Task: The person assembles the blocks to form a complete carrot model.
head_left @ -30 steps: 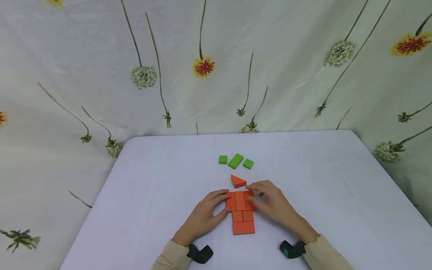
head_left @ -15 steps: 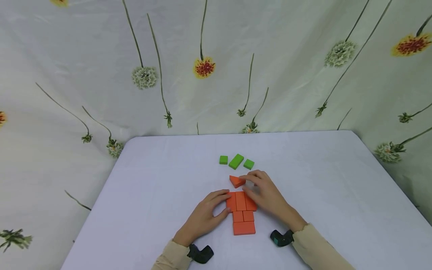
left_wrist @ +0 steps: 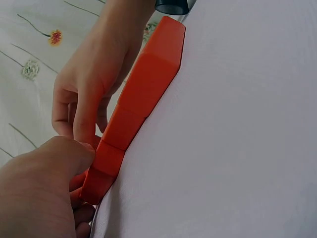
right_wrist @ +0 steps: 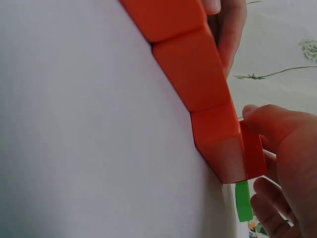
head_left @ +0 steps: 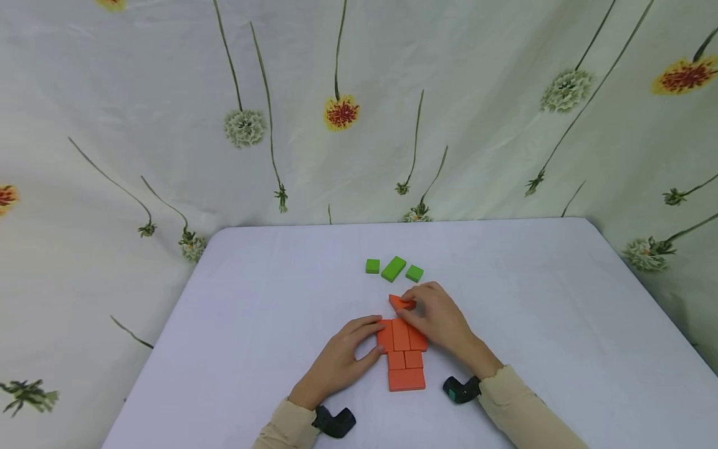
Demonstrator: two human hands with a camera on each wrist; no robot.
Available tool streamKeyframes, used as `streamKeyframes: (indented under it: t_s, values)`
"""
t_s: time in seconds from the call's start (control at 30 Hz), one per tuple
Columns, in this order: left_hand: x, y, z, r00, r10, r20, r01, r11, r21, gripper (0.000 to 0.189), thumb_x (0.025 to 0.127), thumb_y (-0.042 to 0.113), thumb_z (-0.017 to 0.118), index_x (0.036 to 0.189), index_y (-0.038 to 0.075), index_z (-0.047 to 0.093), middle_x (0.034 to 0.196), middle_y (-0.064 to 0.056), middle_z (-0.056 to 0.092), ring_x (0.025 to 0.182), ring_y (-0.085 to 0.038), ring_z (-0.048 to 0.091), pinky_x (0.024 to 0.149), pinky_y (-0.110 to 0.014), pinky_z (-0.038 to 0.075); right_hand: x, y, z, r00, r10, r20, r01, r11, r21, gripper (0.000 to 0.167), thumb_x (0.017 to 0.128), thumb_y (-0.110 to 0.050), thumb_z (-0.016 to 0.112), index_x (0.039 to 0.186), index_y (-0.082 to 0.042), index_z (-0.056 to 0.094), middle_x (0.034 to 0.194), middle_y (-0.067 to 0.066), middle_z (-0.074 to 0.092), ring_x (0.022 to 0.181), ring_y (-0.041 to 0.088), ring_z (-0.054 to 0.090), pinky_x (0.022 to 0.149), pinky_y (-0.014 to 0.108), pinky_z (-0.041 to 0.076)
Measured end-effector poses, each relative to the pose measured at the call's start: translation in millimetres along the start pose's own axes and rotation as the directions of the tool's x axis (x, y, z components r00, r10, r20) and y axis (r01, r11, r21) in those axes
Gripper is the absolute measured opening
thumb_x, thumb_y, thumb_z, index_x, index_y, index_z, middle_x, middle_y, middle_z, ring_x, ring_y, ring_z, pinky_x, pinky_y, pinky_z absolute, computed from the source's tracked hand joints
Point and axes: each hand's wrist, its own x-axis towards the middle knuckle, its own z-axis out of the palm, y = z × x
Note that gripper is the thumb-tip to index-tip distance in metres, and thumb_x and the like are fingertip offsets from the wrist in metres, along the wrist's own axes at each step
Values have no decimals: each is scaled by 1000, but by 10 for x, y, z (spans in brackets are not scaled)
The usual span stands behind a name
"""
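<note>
Orange-red wooden blocks lie fitted together flat on the table in the head view, with a wide block (head_left: pixel 406 380) nearest the person. My left hand (head_left: pixel 335 358) holds the upper left block (head_left: pixel 384 337) between thumb and fingers; the left wrist view shows its thumb (left_wrist: pixel 79 153) against the block's near side. Just beyond the far edge of the group, my right hand (head_left: pixel 440 321) pinches an orange triangular block (head_left: pixel 395 302). Its fingers cover part of that block. In the right wrist view the piece (right_wrist: pixel 253 153) sits beside the right thumb (right_wrist: pixel 267 116).
Beyond the orange group lie a green square block (head_left: pixel 373 266), a green oblong block (head_left: pixel 394 269) and another small green block (head_left: pixel 414 273). A white cloth covers the table (head_left: pixel 269 280). Behind it hangs a flower-print curtain (head_left: pixel 482 125).
My right hand has moved from the right side of the group up to the triangular block and taken hold of it; the block has shifted and turned slightly. The left hand stays put.
</note>
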Motion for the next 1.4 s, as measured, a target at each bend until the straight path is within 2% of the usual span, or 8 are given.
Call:
streamKeyframes:
  t_s: [0.17, 0.33, 0.47, 0.7, 1.17, 1.4]
  values:
    - [0, 10, 5, 1000, -9, 8, 9, 1000, 10, 46, 99, 28, 72, 141, 13, 63, 150, 1, 55, 141, -16, 50, 115, -39, 47, -16, -10, -4, 999, 33, -10, -33, 999, 5, 22, 85, -22, 86, 104, -14, 76, 95, -4, 69, 99, 18, 59, 84, 37, 58]
    - [-4, 28, 6, 999, -26, 17, 26, 1000, 10, 46, 99, 28, 72, 141, 13, 63, 150, 1, 55, 141, -17, 50, 115, -40, 47, -60, 19, -2, 998, 36, -46, -34, 999, 31, 29, 85, -20, 86, 111, -11, 76, 101, 0, 71, 94, 16, 62, 80, 35, 58]
    - [-7, 27, 15, 999, -31, 17, 31, 999, 21, 46, 99, 29, 72, 141, 14, 63, 150, 1, 55, 141, -17, 50, 116, -39, 47, -101, 50, -19, 997, 7, -79, -4, 999, 43, 36, 86, -19, 85, 120, -11, 76, 108, 2, 74, 94, 15, 63, 78, 33, 59]
    - [-5, 23, 14, 1000, -23, 14, 23, 1000, 16, 46, 98, 28, 72, 141, 13, 63, 151, 1, 55, 142, -17, 50, 115, -39, 47, -179, 57, -90, 991, -59, -121, 72, 992, 102, 33, 86, -19, 85, 117, -13, 77, 111, 1, 74, 94, 14, 63, 76, 32, 61]
    - [5, 6, 22, 1000, -17, 4, 17, 1000, 14, 46, 99, 31, 71, 142, 14, 63, 151, 2, 54, 142, -17, 50, 115, -40, 47, -370, -15, -215, 987, -114, -115, 134, 972, 191, 34, 83, -16, 88, 115, -17, 78, 107, -6, 74, 90, 8, 62, 74, 28, 60]
    - [5, -23, 42, 1000, -7, -6, 8, 1000, 25, 46, 100, 32, 70, 141, 15, 63, 151, 3, 54, 142, -17, 50, 115, -40, 47, -476, -27, -238, 990, -116, -74, 130, 967, 220, 35, 84, -20, 88, 116, -23, 77, 109, -12, 72, 88, 5, 61, 74, 28, 60]
